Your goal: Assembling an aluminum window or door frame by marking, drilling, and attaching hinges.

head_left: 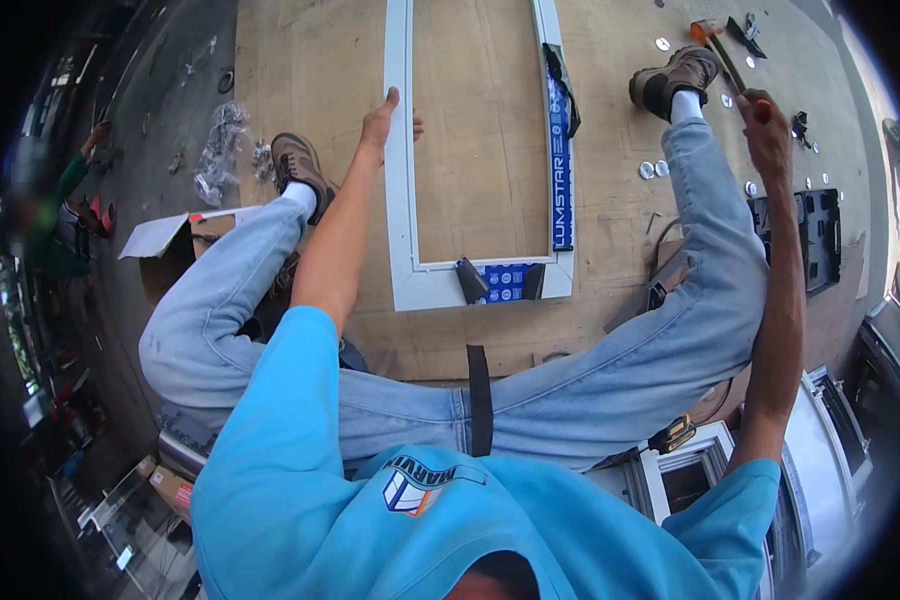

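A white rectangular frame (402, 200), like a window frame, lies on a plywood board between my legs. My left hand (378, 128) is wrapped around its left side, the thumb outside and fingertips showing inside the opening. On the frame's right side is a strip of blue printed film (558, 170), with torn black film at its upper end. More blue film (503, 282) and two dark corner pieces sit on the near side. Out to the right, my right hand (767, 145) grips a mallet (732, 68) by its handle. Its orange head is beyond my right shoe, apart from the frame.
Clear plastic wrap (220, 150) and an opened carton (165, 265) lie at left. Round silvery discs (654, 170) are scattered at right, near an open black case (822, 240). A yellow-and-black tool (674, 435) is by my right thigh. Another person (60, 215) is at far left.
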### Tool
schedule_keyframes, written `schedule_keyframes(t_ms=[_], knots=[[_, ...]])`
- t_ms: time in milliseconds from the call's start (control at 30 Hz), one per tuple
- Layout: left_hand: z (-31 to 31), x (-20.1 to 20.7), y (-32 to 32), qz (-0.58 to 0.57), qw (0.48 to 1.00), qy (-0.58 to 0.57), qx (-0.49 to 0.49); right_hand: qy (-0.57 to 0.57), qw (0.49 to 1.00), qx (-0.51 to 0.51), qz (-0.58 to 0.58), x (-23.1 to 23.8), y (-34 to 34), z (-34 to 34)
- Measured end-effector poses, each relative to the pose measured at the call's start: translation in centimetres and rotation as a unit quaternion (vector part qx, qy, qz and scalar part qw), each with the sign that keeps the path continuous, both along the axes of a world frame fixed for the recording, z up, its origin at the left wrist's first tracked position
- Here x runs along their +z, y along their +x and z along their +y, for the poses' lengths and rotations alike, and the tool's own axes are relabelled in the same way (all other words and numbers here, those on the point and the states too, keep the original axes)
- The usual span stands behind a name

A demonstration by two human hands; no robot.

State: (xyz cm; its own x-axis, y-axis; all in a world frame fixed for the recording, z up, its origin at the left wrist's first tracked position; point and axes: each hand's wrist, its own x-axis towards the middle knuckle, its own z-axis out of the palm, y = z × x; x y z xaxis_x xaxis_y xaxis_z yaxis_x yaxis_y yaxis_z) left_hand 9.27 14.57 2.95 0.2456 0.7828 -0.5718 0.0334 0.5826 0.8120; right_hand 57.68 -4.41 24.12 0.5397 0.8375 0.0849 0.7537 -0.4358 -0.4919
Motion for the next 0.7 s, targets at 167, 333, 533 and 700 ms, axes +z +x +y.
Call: schedule_keyframes(t_ms=[167,333,533,700], knots=[[2.2,0.5,2.9,0.028,0.998,0.053,0.017,-0.050,0.998,0.024,-0.022,-2.0,1.6,0.7],[2.3,0.2,0.3,0.569,0.739,0.357,0.052,-0.062,0.996,0.039,-0.047,-3.4,-1.0,2.6],[-9.7,-3.0,-1.4,0.494,0.844,0.201,-0.064,-0.052,0.992,0.083,-0.073,-5.1,3.4,0.8],[-19.4,-3.8,-0.9,0.568,0.785,0.222,-0.111,-0.154,0.984,0.035,0.081,-6.7,5.4,-1.4]])
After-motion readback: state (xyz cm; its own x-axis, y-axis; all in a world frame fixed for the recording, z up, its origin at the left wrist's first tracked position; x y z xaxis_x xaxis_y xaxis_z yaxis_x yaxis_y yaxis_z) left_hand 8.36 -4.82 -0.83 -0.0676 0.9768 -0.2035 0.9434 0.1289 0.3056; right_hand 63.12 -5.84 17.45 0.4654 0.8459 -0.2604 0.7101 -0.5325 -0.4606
